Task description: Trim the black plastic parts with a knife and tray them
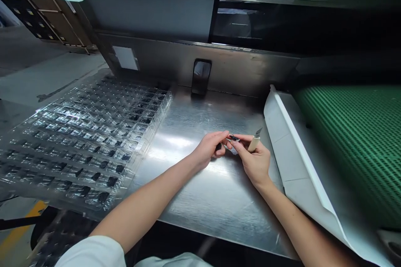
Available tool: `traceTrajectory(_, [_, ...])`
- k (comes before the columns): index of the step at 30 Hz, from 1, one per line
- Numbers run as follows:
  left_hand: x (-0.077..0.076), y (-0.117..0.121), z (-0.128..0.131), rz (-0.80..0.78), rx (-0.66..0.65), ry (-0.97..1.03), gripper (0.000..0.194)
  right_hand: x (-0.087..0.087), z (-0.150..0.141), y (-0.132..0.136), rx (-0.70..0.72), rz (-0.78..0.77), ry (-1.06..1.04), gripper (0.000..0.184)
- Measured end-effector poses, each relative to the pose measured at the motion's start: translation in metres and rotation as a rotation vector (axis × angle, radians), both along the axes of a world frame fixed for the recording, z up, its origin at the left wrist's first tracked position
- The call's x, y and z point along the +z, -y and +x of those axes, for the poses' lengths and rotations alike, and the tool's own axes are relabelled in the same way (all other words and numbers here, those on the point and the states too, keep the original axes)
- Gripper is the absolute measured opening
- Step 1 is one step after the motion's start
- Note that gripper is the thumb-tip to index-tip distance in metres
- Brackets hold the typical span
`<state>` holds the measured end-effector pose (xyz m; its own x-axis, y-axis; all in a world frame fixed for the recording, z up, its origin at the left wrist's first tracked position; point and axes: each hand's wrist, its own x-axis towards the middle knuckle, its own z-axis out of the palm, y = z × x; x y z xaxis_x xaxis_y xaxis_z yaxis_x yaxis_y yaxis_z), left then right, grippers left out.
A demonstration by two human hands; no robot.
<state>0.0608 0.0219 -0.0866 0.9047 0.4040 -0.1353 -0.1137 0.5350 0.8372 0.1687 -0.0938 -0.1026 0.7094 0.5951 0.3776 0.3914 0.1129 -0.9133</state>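
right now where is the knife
Head view, right of centre: the knife is in the right hand, between the left hand and the white panel.

Slim black part [234,137]: held between fingers [223,135] of left hand [210,147] and right hand [258,162]. Knife [254,143]: pale handle, bare blade pointing up, in right hand. Second black piece [218,147]: partly hidden, left hand

Left grip [210,147] curled, right grip [257,162] pinching

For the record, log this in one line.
left hand: holding small black part | right hand: same part, beige-handled knife, blade exposed | below: shiny metal table
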Motion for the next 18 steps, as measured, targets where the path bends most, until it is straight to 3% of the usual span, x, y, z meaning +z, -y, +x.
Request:
traceTrajectory(5, [0.0008,0.0064,-0.0002,0.066,0.023,-0.035,0.046,0.0004,0.0032,-0.0001,0.007,-0.033,0.069,0.027])
traceTrajectory(9, [-0.0023,0.0037,-0.0004,0.031,0.071,-0.014,0.046,0.0012,0.0034,0.0020,0.054,-0.045,0.151,0.027])
traceTrajectory(18, [-0.0069,-0.0002,0.0011,-0.059,0.046,0.000,0.038,0.0003,-0.0030,0.0022,0.106,-0.031,0.224,0.020])
